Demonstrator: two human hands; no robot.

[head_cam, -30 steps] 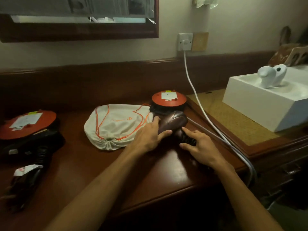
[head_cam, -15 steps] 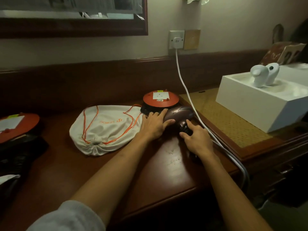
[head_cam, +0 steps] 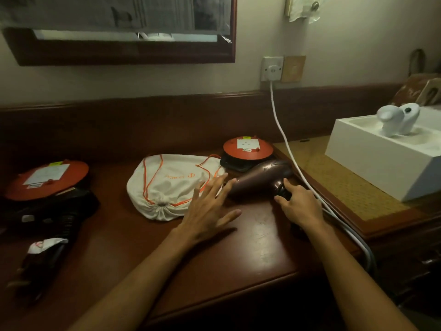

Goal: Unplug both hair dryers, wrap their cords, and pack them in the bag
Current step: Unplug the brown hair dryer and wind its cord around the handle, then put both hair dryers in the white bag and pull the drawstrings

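The glossy maroon plastic hair dryer [head_cam: 260, 179] lies on the dark wooden surface [head_cam: 257, 240] beside the white drawstring cloth bag [head_cam: 171, 185]. The right hand [head_cam: 299, 206] grips its handle; the left hand [head_cam: 210, 209] hovers spread. Rigid, probably slippery: hold by the handle.

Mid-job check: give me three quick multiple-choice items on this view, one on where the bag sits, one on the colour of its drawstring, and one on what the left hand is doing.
1. Where is the bag relative to the brown hair dryer?
A. left of it
B. right of it
C. under it

2. What colour is the bag's drawstring?
A. blue
B. orange
C. black

3. What is the left hand doing?
A. gripping the cord
B. open, holding nothing
C. pulling the plug

Answers: 1 A, the bag lies on the desk left of the dryer. 2 B, orange cord loops across the white cloth. 3 B, its fingers are spread, while the right hand grips the dryer's handle.
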